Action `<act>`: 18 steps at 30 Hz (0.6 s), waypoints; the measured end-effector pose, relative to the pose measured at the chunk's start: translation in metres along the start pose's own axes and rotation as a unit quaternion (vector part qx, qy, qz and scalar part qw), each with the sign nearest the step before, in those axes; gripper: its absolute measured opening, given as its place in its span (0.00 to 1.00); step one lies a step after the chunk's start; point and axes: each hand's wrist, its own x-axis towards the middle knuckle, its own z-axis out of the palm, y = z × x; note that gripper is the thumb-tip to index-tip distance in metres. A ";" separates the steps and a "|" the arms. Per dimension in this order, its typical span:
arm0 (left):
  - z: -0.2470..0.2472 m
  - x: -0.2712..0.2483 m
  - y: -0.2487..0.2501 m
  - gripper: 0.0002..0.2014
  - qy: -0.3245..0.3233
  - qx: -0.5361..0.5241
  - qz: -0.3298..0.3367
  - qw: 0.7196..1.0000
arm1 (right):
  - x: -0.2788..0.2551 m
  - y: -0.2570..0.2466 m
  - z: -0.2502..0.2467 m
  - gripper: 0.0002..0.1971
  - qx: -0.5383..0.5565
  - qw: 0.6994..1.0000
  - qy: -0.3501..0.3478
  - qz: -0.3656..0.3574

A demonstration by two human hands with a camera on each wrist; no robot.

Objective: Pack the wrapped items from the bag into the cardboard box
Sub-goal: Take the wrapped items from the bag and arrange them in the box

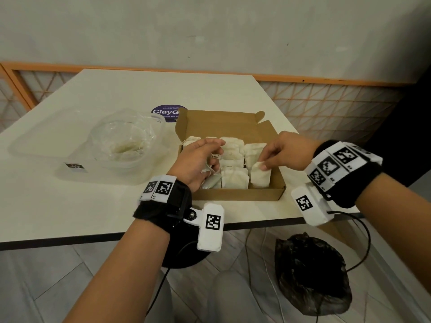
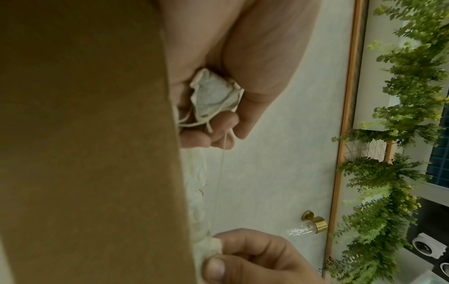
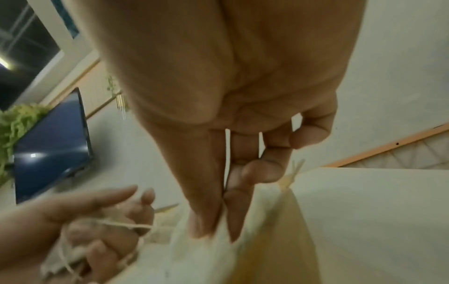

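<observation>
An open cardboard box sits near the table's front edge, holding several cream pouches in rows. My left hand hovers over the box's left side, fingers curled round a crumpled pouch with strings. My right hand pinches the top corner of a pouch standing at the box's right side; thumb and forefinger squeeze the cloth. A clear plastic bag lies open in a clear tub, with a few pouches inside.
The clear tub takes up the table's left half. A purple round sticker lies behind the box. A black bag and cables lie on the floor beneath the front edge. A wall stands behind.
</observation>
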 end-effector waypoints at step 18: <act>0.001 -0.007 0.009 0.18 -0.040 -0.217 -0.025 0.975 | -0.006 -0.070 0.037 0.11 0.176 0.976 0.109 -0.067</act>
